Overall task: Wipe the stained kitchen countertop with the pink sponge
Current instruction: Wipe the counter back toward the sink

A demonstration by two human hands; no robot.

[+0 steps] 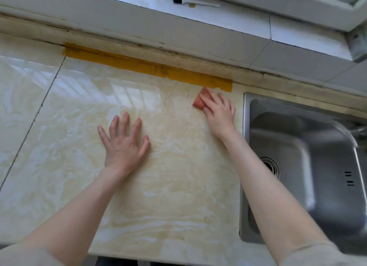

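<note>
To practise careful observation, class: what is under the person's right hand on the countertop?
The pink sponge lies under the right hand, flat on the stained countertop. Only its left part shows; the fingers cover the rest.

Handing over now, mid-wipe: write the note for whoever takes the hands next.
Left hand: flat on the countertop, fingers spread, holding nothing.
Right hand: pressing the pink sponge down at the back, just below the right end of the yellow tape, left of the sink.
Done: wet wipe streaks show on the surface.
Left: yellowish staining across the middle and towards the front edge.
</note>
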